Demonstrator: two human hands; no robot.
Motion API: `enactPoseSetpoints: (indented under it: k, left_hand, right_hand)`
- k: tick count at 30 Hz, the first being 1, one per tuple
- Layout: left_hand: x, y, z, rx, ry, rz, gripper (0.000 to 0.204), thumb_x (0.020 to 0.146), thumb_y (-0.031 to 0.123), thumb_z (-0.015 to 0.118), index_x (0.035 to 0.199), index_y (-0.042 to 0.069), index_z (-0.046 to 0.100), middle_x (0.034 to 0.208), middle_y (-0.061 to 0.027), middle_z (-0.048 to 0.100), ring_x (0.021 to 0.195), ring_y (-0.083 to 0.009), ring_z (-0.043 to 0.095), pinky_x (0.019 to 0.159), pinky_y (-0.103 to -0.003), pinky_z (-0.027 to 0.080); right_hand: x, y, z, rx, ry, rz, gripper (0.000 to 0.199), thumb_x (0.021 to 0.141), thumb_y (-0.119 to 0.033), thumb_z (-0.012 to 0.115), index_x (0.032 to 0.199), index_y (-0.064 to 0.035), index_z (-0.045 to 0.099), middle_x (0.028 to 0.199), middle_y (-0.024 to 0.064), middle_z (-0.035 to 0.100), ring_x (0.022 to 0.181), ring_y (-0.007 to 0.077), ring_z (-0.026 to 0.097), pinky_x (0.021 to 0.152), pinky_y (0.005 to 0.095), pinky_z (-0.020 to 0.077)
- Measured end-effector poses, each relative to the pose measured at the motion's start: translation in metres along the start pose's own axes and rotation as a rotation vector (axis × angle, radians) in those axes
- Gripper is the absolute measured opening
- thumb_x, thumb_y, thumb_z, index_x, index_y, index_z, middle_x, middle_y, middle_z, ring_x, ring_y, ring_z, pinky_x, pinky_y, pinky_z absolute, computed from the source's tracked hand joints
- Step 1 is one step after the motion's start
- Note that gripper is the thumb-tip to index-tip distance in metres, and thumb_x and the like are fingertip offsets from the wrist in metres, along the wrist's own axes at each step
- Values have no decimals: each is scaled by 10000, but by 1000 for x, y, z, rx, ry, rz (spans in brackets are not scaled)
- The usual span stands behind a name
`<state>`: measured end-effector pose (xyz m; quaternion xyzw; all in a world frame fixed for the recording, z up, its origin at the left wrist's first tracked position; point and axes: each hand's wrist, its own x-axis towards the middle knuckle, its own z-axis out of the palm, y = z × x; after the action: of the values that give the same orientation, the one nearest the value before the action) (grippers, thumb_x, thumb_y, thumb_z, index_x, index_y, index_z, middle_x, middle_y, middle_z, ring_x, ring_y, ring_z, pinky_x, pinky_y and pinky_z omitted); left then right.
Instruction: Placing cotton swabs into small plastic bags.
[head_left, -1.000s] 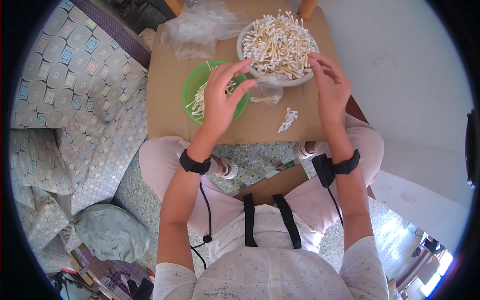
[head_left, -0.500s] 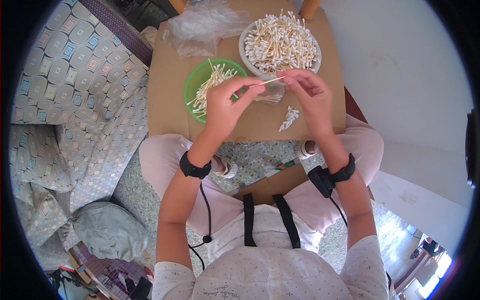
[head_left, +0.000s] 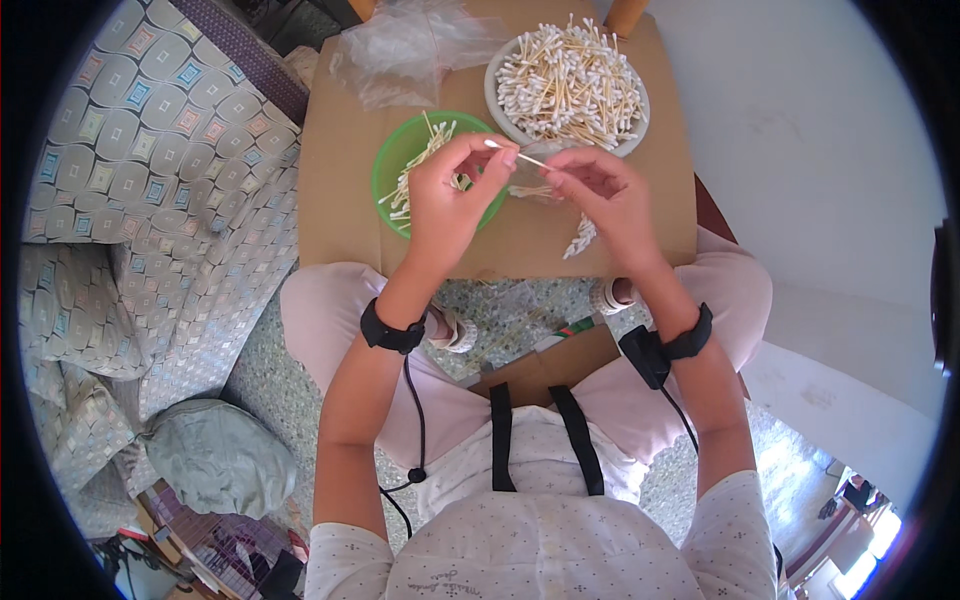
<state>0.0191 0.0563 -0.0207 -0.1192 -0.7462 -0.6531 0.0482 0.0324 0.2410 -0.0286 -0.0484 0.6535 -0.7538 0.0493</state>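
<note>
A cotton swab [head_left: 530,159] spans the gap between my two hands above the board. My left hand [head_left: 455,190] pinches it near one end, and a white cotton tip pokes out past the fingers. At the other end, the fingertips of my right hand [head_left: 605,200] close on the stick. Below and left of my left hand stands a green bowl [head_left: 383,175] with loose swabs in it, partly covered by the hand. A pale bowl heaped with cotton swabs [head_left: 570,85] sits behind my right hand. A small pile of white swab tips [head_left: 580,238] lies beside my right wrist.
Crumpled clear plastic bags [head_left: 400,50] lie at the far left of the brown cardboard surface [head_left: 340,200]. A small clear bag with swabs [head_left: 535,190] rests between my hands. Patterned fabric [head_left: 180,150] hangs on the left; a pale wall [head_left: 800,150] rises on the right.
The swab has tipped the other way: its left end, with a cotton tip now showing, is higher and its right end lower. My right hand has shifted slightly left.
</note>
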Motion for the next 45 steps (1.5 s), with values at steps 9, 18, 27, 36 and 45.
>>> enactPoseSetpoints:
  k: [9,18,27,36,45]
  left_hand:
    - [0,0,6,-233,-74,-63,163,879,116,641,1000,9,664,928,-54,683,788,-82,622,693,-222,470]
    - [2,-4,2,-190,-53,-162,169,891,94,634,1008,-29,632,935,-54,658,866,-109,626,798,-231,489]
    - [-3,-1,7,22,-295,-100,151,861,98,664,982,9,650,897,-17,666,825,-82,619,750,-231,474]
    - [-3,-2,8,9,-182,-134,122,878,92,637,957,0,632,852,-19,641,755,-86,606,711,-231,472]
    - [0,-6,1,-252,-73,-150,117,889,70,622,969,-14,603,877,-29,616,769,-95,590,695,-228,473]
  right_hand:
    - [2,-6,-5,71,128,-86,190,859,-47,655,1041,-12,612,1007,54,646,797,85,591,720,232,479]
    - [-3,-10,-3,-33,154,-204,190,852,-22,650,1034,-3,600,985,71,660,827,95,605,741,240,485]
    - [-3,-19,-4,152,125,-15,197,867,-36,638,1056,8,607,1006,113,671,878,135,635,800,257,493]
    - [4,-4,-8,-97,151,-118,135,847,-99,681,951,-19,650,941,40,666,831,111,620,814,258,472]
    - [-1,-2,-1,-350,-43,-19,110,820,-97,700,918,-59,669,834,-29,650,748,41,580,633,196,437]
